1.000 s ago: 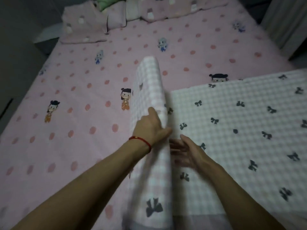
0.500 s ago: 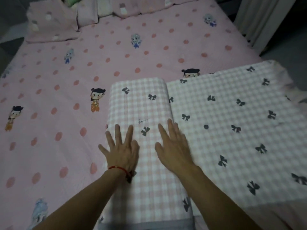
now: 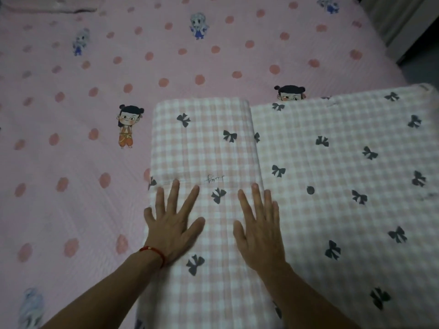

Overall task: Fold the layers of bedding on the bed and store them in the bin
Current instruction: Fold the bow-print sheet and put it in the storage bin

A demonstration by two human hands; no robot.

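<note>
A pink-and-white checked blanket with dark bows (image 3: 344, 162) lies on the bed's near right part. Its left side is folded over into a thick strip (image 3: 204, 143) that runs away from me. My left hand (image 3: 172, 224), with a red string at the wrist, lies flat on the strip with fingers spread. My right hand (image 3: 259, 229) lies flat beside it along the strip's right edge, fingers together. Neither hand holds anything. No bin is in view.
The pink bed sheet (image 3: 95, 115) with red dots and cartoon figures covers the whole bed under the blanket. The bed's right edge and a dark floor (image 3: 422, 65) show at the upper right, beside a pale curtain or wall.
One second ago my left hand was turning the raised blanket edge over. The fold came down flat, and both hands now press on it. The view has moved closer.
</note>
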